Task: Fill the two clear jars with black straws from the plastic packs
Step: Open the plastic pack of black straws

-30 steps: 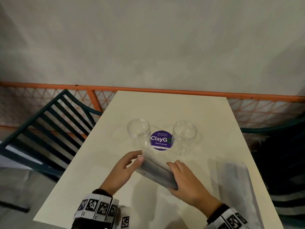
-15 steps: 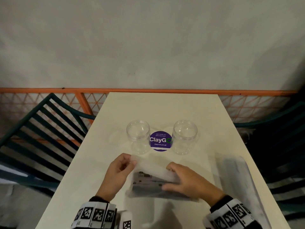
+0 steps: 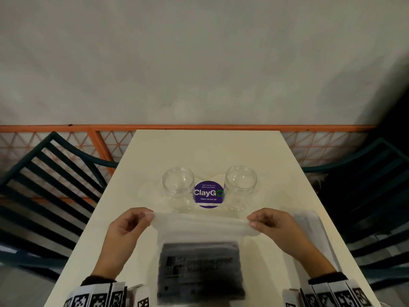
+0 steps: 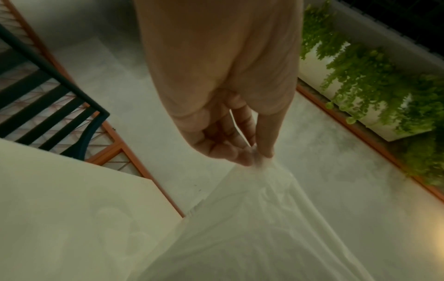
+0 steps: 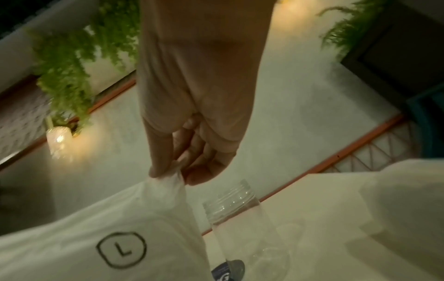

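A plastic pack (image 3: 200,262) of black straws hangs upright over the near part of the cream table (image 3: 210,149), its clear top edge stretched between both hands. My left hand (image 3: 148,216) pinches the top left corner, seen close in the left wrist view (image 4: 256,157) above the pack's film (image 4: 252,218). My right hand (image 3: 251,221) pinches the top right corner (image 5: 176,174); the film (image 5: 120,237) carries a circled L mark. Two clear jars, the left jar (image 3: 178,188) and the right jar (image 3: 240,187), stand open and hold nothing beyond the pack. The right jar (image 5: 236,213) shows beside my right hand.
A round purple sticker (image 3: 208,194) lies on the table between the jars. A second plastic pack (image 3: 314,238) lies along the table's right edge. Dark slatted chairs (image 3: 51,187) flank the table on both sides, and an orange rail (image 3: 199,127) runs behind it.
The pack was lying on the table under both hands; it now hangs upright, lifted by its top corners. My hands have moved apart to the pack's two top corners.
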{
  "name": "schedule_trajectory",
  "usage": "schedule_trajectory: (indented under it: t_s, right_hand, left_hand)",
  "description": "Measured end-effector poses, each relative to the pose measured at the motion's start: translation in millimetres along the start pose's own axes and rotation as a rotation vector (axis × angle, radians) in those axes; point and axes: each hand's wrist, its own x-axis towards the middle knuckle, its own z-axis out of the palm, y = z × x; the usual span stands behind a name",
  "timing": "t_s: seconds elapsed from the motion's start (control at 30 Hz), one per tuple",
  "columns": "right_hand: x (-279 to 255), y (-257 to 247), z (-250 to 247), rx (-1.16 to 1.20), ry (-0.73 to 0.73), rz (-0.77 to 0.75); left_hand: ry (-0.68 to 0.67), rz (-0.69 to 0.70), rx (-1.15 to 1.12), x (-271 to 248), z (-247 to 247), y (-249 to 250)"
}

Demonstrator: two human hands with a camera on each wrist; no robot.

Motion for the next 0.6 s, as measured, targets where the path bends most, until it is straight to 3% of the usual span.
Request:
schedule_trajectory:
  t_s: [0.13,0.2,0.27,0.43,0.5,0.6]
  right_hand:
    - [2,3,1,0.060,0.098,0.014]
    - [2,-1,1,0.140,0.098,0.036]
    - [-1,-7,4,0.194,0.079,0.043]
    - [-11,-20,20,0.266,0.049,-0.045]
    - [-15,-23,21,0.298,0.020,-0.076]
    - [-21,-23,22,0.307,0.011,-0.087]
  left_hand:
    - [-0.012,0.047,0.236,-2,1,4]
    - [0.047,0.215,0.578,-1,1,11]
    - [0.037,0.411,0.738,0,10,24]
    - [-0.358,0.544,0.625,-17,86,51]
    - [-0.441,0.572,0.645,-23,115,47]
    - [-0.462,0.487,0.584,-22,134,42]
